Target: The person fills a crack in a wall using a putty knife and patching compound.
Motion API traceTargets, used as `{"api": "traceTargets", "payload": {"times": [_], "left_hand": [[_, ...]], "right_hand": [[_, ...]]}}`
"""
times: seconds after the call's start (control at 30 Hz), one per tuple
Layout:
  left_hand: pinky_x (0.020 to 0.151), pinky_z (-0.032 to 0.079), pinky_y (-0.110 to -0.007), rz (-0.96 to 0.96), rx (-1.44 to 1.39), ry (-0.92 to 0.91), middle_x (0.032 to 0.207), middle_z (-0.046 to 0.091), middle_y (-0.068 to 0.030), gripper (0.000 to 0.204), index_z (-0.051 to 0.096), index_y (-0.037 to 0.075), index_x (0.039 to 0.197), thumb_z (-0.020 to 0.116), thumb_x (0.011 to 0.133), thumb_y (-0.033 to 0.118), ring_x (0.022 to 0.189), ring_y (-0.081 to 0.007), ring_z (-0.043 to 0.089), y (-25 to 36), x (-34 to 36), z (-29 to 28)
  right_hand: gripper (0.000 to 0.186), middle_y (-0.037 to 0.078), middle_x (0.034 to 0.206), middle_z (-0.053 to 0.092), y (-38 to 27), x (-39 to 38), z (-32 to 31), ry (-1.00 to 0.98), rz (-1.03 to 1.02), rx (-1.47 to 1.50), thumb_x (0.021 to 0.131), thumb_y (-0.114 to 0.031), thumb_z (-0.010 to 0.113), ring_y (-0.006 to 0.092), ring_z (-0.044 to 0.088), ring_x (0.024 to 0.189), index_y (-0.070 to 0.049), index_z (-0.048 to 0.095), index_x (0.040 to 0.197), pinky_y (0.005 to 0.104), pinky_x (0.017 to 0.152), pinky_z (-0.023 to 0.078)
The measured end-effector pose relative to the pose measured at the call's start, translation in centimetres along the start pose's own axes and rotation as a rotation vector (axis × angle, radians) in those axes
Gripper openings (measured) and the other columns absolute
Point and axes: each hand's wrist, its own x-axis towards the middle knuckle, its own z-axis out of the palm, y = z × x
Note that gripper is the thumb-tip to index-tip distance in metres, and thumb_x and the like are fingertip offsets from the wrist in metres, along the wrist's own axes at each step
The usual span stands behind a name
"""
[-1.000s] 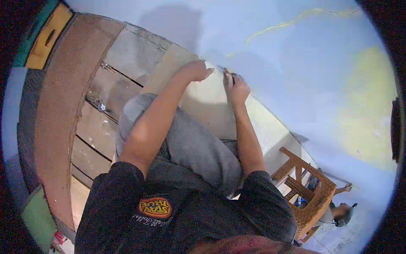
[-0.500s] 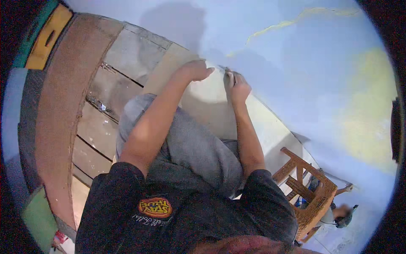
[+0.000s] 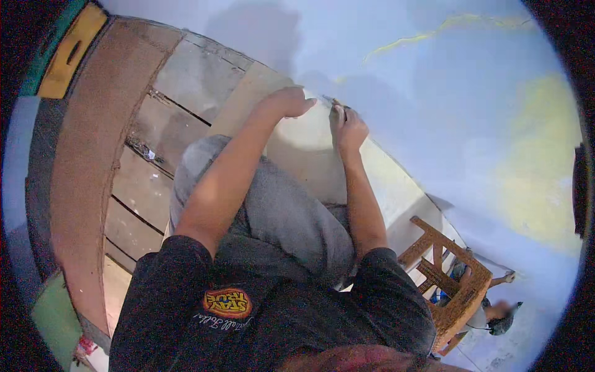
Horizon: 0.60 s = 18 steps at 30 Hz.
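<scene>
My right hand (image 3: pixel 351 131) is closed around a slim, dark-tipped tool (image 3: pixel 333 101), perhaps a small brush or pencil; its exact kind is too small to tell. The tip points up and left, close to the pale blue wall (image 3: pixel 396 93). My left hand (image 3: pixel 286 103) is just to the left, fingers curled and one digit reaching toward the tool. Whether anything sits inside those curled fingers is hidden. Both hands are over a cream-coloured board (image 3: pixel 304 133) beside the wall, beyond my bent grey-trousered leg (image 3: pixel 279 211).
Worn wooden planks (image 3: pixel 167 118) with dark gaps lie to the left, bordered by a brown strip (image 3: pixel 93 161). A carved wooden stool or chair frame (image 3: pixel 462 279) stands at the lower right. Behind it another person (image 3: pixel 489 316) reaches an arm toward the wall. Yellow patches (image 3: pixel 539 161) mark the wall.
The tool's tip and my right fingers have shifted very slightly. My left hand stays nearly where it was.
</scene>
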Motion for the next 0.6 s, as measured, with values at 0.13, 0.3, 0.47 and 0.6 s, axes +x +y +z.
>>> {"api": "traceTargets", "payload": {"times": [0.13, 0.3, 0.47, 0.6], "left_hand": [[0.104, 0.042, -0.047, 0.073, 0.066, 0.11, 0.107, 0.071, -0.0192, 0.074, 0.072, -0.003, 0.101, 0.039, 0.096, 0.063, 0.112, -0.0351, 0.063, -2.3, 0.8, 0.9], [0.107, 0.04, -0.047, 0.004, 0.039, -0.023, 0.115, 0.068, -0.0191, 0.074, 0.072, -0.001, 0.105, 0.038, 0.096, 0.065, 0.116, -0.0359, 0.061, -1.1, 0.8, 0.1], [0.103, 0.043, -0.047, -0.022, 0.023, -0.054, 0.111, 0.069, -0.0192, 0.075, 0.072, -0.001, 0.099, 0.038, 0.096, 0.066, 0.111, -0.0364, 0.063, 0.4, -0.2, -0.1], [0.095, 0.048, -0.048, 0.077, 0.048, 0.074, 0.096, 0.069, -0.0189, 0.073, 0.071, -0.002, 0.088, 0.038, 0.097, 0.062, 0.096, -0.0351, 0.066, -1.6, 0.5, 0.6]], "right_hand": [[0.029, 0.013, 0.075, 0.07, -1.2, 0.0, 0.3, -0.118, 0.048, -0.155, 0.094, -0.034, 0.064, 0.0332, 0.066, 0.062, -0.009, 0.073, 0.083, 0.0415, 0.057, 0.052], [0.027, 0.011, 0.076, 0.069, -0.7, 0.2, 0.3, -0.088, 0.028, -0.12, 0.095, -0.033, 0.063, 0.0321, 0.067, 0.065, -0.009, 0.072, 0.086, 0.0414, 0.058, 0.052], [0.026, 0.012, 0.075, 0.068, -0.4, 0.0, -0.3, -0.087, 0.041, -0.09, 0.095, -0.032, 0.064, 0.0329, 0.067, 0.068, -0.008, 0.071, 0.088, 0.0407, 0.058, 0.051], [0.028, 0.014, 0.078, 0.069, -1.2, 0.4, -0.1, -0.073, 0.064, -0.044, 0.094, -0.033, 0.064, 0.0341, 0.066, 0.068, -0.008, 0.072, 0.084, 0.0415, 0.059, 0.051]]}}
